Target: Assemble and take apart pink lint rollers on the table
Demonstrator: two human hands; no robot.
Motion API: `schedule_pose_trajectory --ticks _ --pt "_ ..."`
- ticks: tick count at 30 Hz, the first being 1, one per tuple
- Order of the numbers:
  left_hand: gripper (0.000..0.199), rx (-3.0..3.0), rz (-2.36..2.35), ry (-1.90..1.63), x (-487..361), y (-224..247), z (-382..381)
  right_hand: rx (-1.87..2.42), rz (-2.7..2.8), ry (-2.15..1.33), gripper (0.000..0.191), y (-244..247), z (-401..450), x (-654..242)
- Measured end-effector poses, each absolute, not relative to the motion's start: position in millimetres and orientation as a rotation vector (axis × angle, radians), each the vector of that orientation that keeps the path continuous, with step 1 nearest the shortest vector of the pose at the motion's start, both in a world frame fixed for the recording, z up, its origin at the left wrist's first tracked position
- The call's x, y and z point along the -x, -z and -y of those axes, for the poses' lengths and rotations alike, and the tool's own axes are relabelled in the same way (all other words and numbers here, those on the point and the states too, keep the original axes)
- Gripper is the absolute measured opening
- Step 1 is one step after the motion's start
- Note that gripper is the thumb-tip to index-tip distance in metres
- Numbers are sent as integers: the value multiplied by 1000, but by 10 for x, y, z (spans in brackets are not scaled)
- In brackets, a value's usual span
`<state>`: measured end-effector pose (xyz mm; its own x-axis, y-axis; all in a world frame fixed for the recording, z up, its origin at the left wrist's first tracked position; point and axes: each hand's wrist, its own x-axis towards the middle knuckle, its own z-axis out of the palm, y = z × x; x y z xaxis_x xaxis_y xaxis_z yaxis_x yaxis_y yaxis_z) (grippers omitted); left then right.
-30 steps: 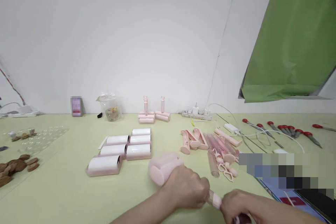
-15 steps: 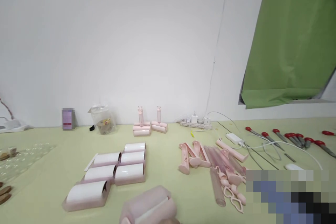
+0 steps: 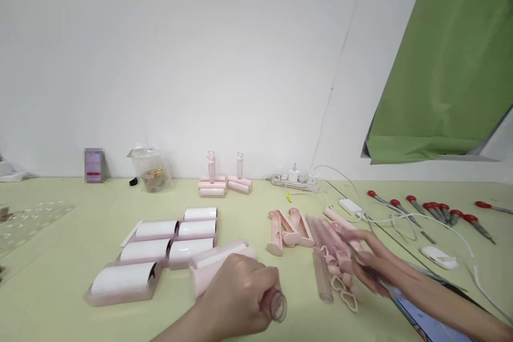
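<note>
Moved off the roller handle (image 3: 276, 307) that my left hand (image 3: 242, 294) clenches, my right hand (image 3: 380, 264) is at loose parts (image 3: 332, 264), grip too blurred to tell; probably part-picking, needing a neat pinch.

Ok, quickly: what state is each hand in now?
Left hand: closed, holding a pink lint roller.
Right hand: blurred near pink heart-loop pieces; grip can't be told.

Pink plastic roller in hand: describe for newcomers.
On the pale green tabletop, white cylindrical rolls sit left of centre. At their near right is the pink plastic roller. Unlike them, it's held in the left hand, by its clear tubular handle.
</note>
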<state>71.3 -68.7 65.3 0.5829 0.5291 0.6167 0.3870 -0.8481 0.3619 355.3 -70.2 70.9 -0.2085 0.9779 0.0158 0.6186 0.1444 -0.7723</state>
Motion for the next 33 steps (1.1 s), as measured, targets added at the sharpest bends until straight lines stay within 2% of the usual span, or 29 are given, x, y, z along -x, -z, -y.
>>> schedule_pose_trajectory --ticks 4,6,9,13,17,18,21,24,26,28,33 --pt "33 -2099 -873 -1191 -1059 -590 551 1805 2251 -663 51 -879 270 -3552" --pt "40 -1841 -913 -1113 -1148 -512 447 1873 2411 -452 51 -951 -24 -3504" --pt "44 -1615 -831 -937 -1179 -392 302 1954 2434 -316 53 -1028 -363 -3403" --pt "43 -1627 -785 -863 -1115 -402 243 2026 2406 -234 32 -1176 -473 -3321" --pt "28 -1928 -831 -882 -973 -570 311 1920 2397 -162 35 -1324 -258 -3233" --pt "35 -2013 -876 -912 -919 -596 329 1873 2406 -147 36 -1325 -167 -3181" --pt "74 -2064 -1029 -972 -718 -542 373 1688 2357 -219 38 -1185 154 -2930" --pt "90 -1938 -1038 -923 -519 -296 416 1540 2169 -410 43 -883 433 -2609" --pt "89 -1835 -976 -879 -429 -103 445 1487 2114 -448 42 -690 531 -2410" --pt "78 -1757 -932 -889 -387 50 460 1427 2073 -458 33 -582 561 -2260" --pt "62 -1753 -924 -942 -405 193 378 1339 1698 -399 31 -791 553 -2209"
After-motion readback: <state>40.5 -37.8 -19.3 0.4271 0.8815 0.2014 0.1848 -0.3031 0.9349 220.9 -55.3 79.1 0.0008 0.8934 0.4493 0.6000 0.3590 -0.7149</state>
